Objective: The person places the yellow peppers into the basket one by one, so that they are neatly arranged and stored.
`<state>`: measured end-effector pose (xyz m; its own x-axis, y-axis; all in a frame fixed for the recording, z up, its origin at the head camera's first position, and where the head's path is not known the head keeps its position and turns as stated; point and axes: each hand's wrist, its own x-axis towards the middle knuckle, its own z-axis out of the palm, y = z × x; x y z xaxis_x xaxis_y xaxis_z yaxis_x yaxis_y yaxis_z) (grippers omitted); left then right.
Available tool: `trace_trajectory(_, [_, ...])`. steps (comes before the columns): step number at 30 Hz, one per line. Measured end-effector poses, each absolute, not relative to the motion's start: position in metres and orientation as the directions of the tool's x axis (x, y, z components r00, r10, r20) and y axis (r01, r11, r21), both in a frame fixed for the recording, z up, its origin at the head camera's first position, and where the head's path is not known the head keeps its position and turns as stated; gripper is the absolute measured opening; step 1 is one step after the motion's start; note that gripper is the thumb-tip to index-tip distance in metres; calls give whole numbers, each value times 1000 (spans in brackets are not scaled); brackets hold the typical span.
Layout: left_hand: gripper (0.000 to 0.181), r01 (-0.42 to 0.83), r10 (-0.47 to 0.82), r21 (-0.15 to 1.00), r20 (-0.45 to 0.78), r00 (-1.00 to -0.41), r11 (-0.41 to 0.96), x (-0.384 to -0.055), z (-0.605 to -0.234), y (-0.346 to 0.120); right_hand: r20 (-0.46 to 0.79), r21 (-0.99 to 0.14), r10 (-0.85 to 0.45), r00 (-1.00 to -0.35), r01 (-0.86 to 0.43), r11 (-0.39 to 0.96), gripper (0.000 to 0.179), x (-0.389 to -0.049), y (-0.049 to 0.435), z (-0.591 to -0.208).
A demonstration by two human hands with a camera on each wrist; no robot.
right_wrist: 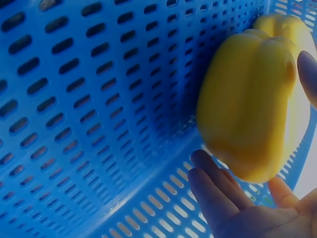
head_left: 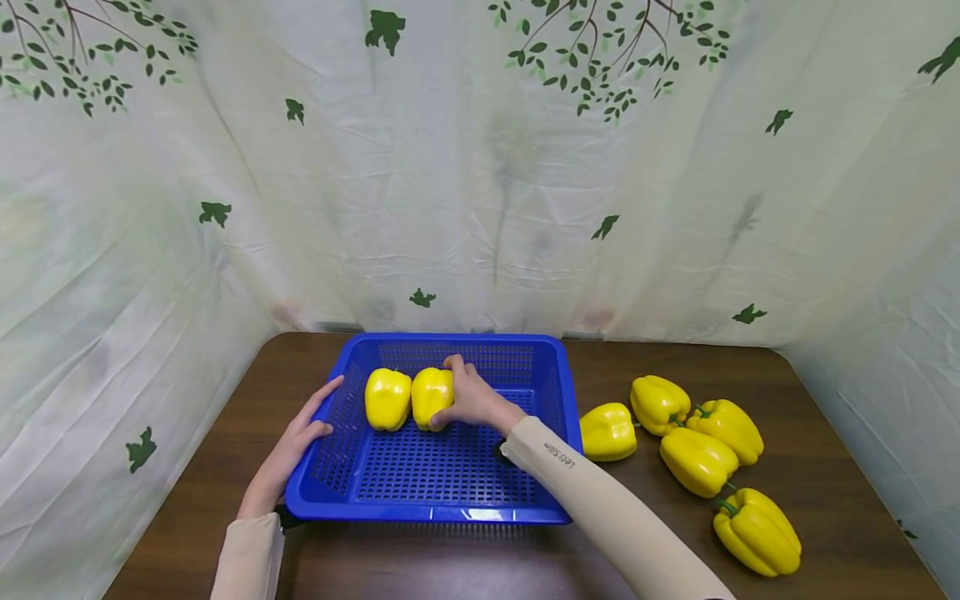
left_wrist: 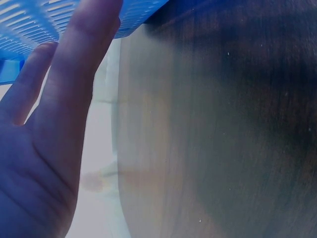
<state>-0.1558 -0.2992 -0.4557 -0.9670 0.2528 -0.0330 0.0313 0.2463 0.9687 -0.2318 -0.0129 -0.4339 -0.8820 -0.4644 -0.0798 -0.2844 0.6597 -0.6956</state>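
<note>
Two yellow bell peppers lie side by side in a blue plastic basket [head_left: 465, 514], near its far left part. My right hand [head_left: 476, 398] reaches over the right side and holds the right-hand bell pepper [head_left: 431, 398] between thumb and fingers. In the right wrist view, that bell pepper [right_wrist: 247, 104] has fingers below it and a fingertip at its right; some fingers stand a little apart from it. The other bell pepper [head_left: 387, 400] sits just left of it. My left hand [head_left: 288, 446] rests with extended fingers on the basket's left side; the left wrist view shows straight fingers [left_wrist: 69, 74] against the wall.
Several more yellow bell peppers [head_left: 697, 461] lie on the brown wooden table [head_left: 840, 500] to the right of the basket, one bell pepper [head_left: 608, 432] close by its right wall. A white curtain [head_left: 465, 208] with leaf prints hangs behind the table and along its sides.
</note>
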Motion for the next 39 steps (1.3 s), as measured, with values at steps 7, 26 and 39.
trace_trajectory(7, [64, 24, 257, 970, -40, -966, 244, -156, -455, -299, -87, -698, -466, -881, -280, 659, 81, -233, -5, -424])
trace_trajectory(26, [62, 22, 244, 962, -47, -969, 273, -153, -454, -299, -54, -817, -475, -878, -235, 526, 77, -228, 39, -394])
trace_trajectory(39, [61, 41, 255, 959, -33, -966, 279, -154, -456, -301, 24, -895, -451, -892, -220, 387, 71, -215, 90, -380])
